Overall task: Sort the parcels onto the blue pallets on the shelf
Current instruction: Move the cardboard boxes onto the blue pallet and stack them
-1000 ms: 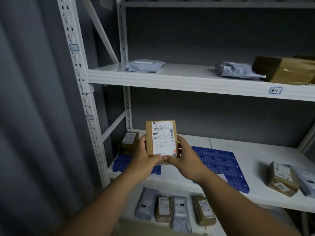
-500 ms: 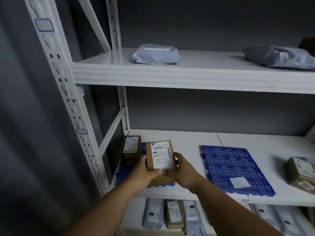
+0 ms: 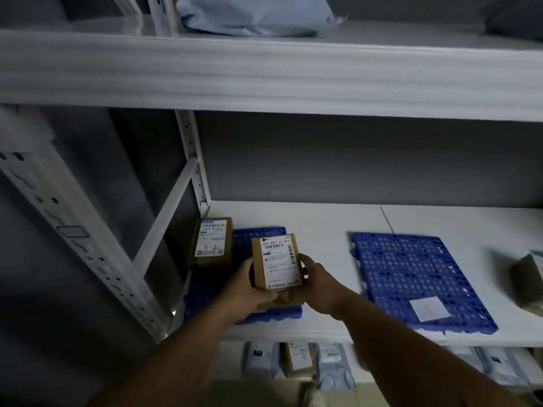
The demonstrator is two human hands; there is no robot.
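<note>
A small brown cardboard parcel (image 3: 277, 261) with a white shipping label is held upright between my left hand (image 3: 249, 292) and my right hand (image 3: 316, 284). It hovers just above the left blue pallet (image 3: 258, 235) on the middle shelf. Another brown parcel (image 3: 212, 241), marked "3-2" on its label, stands on that pallet's back left corner. A second blue pallet (image 3: 417, 277) lies to the right with only a white paper slip (image 3: 429, 308) on it.
The white steel shelf frame (image 3: 88, 239) rises at left. A grey poly mailer (image 3: 252, 14) lies on the upper shelf. A brown parcel (image 3: 529, 277) sits at the far right of the middle shelf. Several bagged and boxed parcels (image 3: 296, 361) lie on the bottom shelf.
Both hands have carried the parcel down and forward into the middle shelf, from chest height to just over the left pallet. The camera has moved closer to the shelf.
</note>
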